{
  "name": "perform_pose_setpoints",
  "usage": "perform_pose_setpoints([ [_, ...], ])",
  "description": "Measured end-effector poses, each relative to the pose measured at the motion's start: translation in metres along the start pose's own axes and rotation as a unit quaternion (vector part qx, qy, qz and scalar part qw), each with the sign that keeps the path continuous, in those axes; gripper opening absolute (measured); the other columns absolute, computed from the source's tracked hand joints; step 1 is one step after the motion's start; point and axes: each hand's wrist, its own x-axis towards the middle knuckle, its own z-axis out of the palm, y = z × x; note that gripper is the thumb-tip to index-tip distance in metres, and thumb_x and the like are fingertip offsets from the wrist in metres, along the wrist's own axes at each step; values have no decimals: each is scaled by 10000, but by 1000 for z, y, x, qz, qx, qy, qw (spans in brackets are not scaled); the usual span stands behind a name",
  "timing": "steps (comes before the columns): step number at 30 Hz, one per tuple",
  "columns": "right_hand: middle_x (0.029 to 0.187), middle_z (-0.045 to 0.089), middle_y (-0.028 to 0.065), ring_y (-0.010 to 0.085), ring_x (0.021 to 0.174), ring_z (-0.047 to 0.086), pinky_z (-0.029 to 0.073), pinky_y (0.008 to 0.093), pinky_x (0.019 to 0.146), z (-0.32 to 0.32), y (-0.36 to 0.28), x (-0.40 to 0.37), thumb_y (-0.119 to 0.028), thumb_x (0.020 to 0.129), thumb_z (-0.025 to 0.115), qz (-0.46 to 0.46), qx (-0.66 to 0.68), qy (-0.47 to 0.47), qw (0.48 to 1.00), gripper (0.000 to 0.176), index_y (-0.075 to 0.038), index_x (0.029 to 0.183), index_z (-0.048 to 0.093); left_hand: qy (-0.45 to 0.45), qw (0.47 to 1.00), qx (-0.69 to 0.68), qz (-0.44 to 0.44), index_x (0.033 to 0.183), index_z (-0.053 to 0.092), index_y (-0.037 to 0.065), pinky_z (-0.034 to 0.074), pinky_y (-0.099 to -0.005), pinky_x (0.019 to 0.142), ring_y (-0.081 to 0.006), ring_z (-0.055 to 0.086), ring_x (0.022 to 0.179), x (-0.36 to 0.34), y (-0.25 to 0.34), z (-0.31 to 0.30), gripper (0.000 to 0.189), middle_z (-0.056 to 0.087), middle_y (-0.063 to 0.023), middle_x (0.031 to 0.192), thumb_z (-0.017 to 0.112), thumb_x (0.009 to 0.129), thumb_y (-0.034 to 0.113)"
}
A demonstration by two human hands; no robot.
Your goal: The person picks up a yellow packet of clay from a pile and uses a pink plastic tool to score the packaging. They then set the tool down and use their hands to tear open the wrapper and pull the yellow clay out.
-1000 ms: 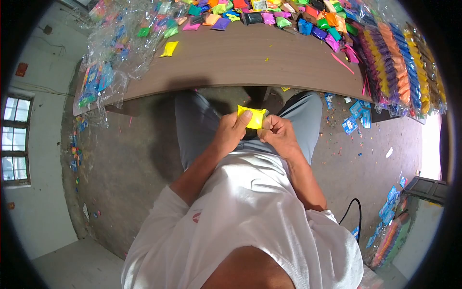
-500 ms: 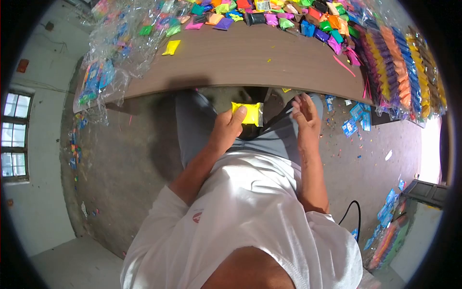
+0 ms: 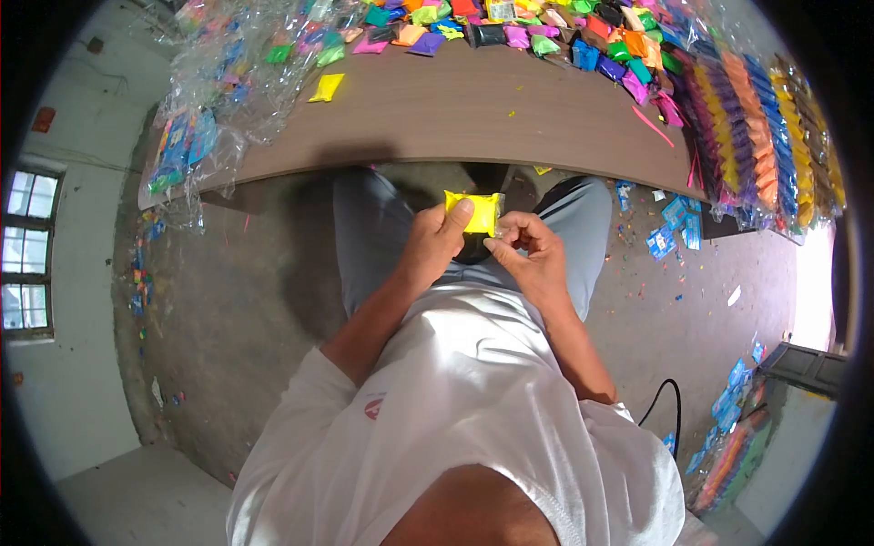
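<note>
A small yellow packet [image 3: 479,217] with a clear wrapper edge is held over my lap, just in front of the table's edge. My left hand [image 3: 432,244] grips its left side, thumb pressed flat on the yellow face. At the opposite end, my right hand [image 3: 535,255] is closed, with thumb and fingertips at the packet's clear right edge. Another yellow packet [image 3: 326,87] lies alone on the brown table [image 3: 428,114], beyond my hands and to the left.
A heap of colourful packets [image 3: 546,44] spans the table's far side. Clear plastic bags [image 3: 259,82] crumple at left. Strips of joined packets [image 3: 760,136] hang over the right end. Blue printed wrappers [image 3: 674,223] litter the floor at right.
My right hand has come in from the right, its open fingers closing at the packet's clear edge. The packet and my left hand have shifted only slightly.
</note>
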Motion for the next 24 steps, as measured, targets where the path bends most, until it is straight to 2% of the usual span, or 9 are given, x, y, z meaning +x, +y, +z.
perform_pose_setpoints([
  [3,735,500,-51,40,682,452,406,195,636,3,-3,0,23,771,713,1,-17,25,1000,202,-21,934,604,2,1000,13,17,825,580,-8,334,-252,429,-59,410,486,1,-3,0,462,453,19,581,501,959,427],
  [6,719,496,-51,45,666,442,400,200,623,2,-2,0,19,778,706,-8,-8,11,1000,150,-20,879,603,4,1000,-8,9,819,579,-11,326,-255,424,-56,404,484,0,-2,1,459,447,23,574,506,959,420],
  [9,733,510,-51,45,689,454,414,201,640,-2,-5,1,-3,788,721,-15,-67,-7,998,141,-16,850,595,8,1000,-7,14,797,575,-3,322,-254,422,-55,403,480,0,-3,1,462,442,24,563,510,956,425],
  [15,697,478,-49,50,644,414,367,210,568,-12,6,3,-53,816,700,-13,-106,-85,991,174,-27,773,533,-9,999,41,10,763,563,13,309,-257,424,-55,388,482,-1,-9,-3,462,438,27,553,513,953,430],
  [18,677,451,-49,50,625,378,346,212,550,-17,6,2,-64,829,690,18,-101,-111,989,207,-33,750,501,-45,995,80,-26,833,591,19,336,-247,487,-66,405,547,-3,-7,-7,486,454,21,613,492,949,481],
  [21,667,456,-49,41,611,387,335,205,538,-22,4,1,-87,846,675,41,-82,-143,986,194,-49,765,503,-55,996,61,-31,807,586,24,337,-249,489,-68,410,546,-6,-3,-4,503,455,18,603,478,951,494],
  [23,637,470,-31,58,563,425,345,229,501,-24,7,-2,-193,859,666,118,56,-126,983,248,-80,735,484,-54,996,62,-36,787,583,25,339,-249,491,-69,414,543,-8,1,-2,508,455,17,597,473,953,492],
  [24,637,470,-31,58,563,425,345,229,501,-25,6,-2,-193,859,666,118,56,-127,983,248,-80,735,484,-53,996,61,-35,787,583,25,339,-249,491,-69,414,543,-7,2,-1,508,455,17,597,473,953,492],
])
